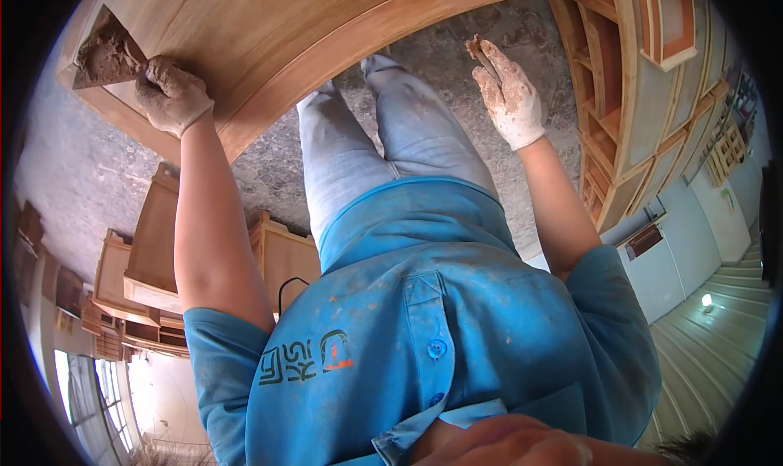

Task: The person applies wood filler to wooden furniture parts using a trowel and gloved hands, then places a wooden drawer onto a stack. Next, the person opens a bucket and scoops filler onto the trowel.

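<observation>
**Unpainted wood around my grey floor**

I stand on a mottled grey floor (pixel 106 156). To my right rises a wooden shelving unit (pixel 628 75) with open compartments; wooden cabinets (pixel 151 246) stand left. Far left, bright windows (pixel 108 393) adjoin a pale wall (pixel 175 393). Far right, a lamp (pixel 706 301) glows on the ribbed ceiling (pixel 705 368).

dark, blocky lettering (pixel 294 365) with a small orange-red mark (pixel 341 364) stands on the dusty blue, short-sleeved cloth work shirt (pixel 522 327), beside its buttoned blue front placket (pixel 422 311), toward the left sleeve. its characters look chinese but cannot be read with certainty.
</observation>
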{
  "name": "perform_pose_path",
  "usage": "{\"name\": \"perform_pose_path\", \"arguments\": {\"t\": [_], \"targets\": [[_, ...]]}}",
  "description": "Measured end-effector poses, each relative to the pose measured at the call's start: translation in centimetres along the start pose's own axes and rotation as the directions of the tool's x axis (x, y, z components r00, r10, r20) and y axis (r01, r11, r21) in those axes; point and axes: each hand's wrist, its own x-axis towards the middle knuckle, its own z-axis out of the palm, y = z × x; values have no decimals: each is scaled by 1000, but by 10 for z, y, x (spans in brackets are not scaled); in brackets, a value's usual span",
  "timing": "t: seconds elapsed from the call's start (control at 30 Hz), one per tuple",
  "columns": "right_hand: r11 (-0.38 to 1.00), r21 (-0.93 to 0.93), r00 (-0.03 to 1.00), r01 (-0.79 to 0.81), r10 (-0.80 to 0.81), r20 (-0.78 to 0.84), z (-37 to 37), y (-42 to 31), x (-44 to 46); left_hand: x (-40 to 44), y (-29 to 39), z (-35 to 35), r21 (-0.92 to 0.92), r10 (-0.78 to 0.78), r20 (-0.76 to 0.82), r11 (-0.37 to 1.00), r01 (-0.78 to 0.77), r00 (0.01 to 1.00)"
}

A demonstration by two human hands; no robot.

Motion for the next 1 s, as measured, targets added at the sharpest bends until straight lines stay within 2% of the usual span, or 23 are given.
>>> {"name": "perform_pose_path", "arguments": {"t": [0.13,0.23,0.3,0.33,0.47,0.6,0.67,0.7,0.77,0.83,0.87,0.97,1.0], "targets": [[998,46,999,-38,37,14,11,-8,-4,8,-13,-5,13,4,32,1000,-5,999],[989,71,989,-129,123,81,29,4,-14,16,-31,-10,141,155,23,978,-157,988],[980,91,983,-175,170,65,44,9,-20,18,-24,-2,174,132,30,976,-135,991],[975,64,976,-212,207,73,52,9,-24,8,-11,-3,175,49,38,983,-55,998],[937,12,934,-350,348,82,90,16,-50,22,-25,-1,29,115,129,992,-120,985],[910,40,910,-413,410,60,148,35,-76,6,-11,5,238,183,-69,958,-162,981],[888,58,888,-455,449,100,171,42,-80,34,-43,-1,-2,200,-20,980,-200,980],[871,55,867,-488,478,139,183,48,-77,36,-49,-2,4,216,-16,976,-216,976],[829,55,818,-557,535,211,212,63,-67,39,-53,-5,-149,249,47,959,-239,967],[821,109,821,-561,535,200,257,84,-55,40,-49,-7,-296,300,123,921,-254,946],[817,132,823,-561,533,194,283,95,-47,30,-41,-9,-138,285,113,953,-269,952],[790,208,817,-576,551,171,349,130,-16,53,-56,-28,-45,338,218,940,-337,915],[798,215,826,-563,533,184,365,143,-3,69,-58,-36,26,291,253,951,-307,923]]}}
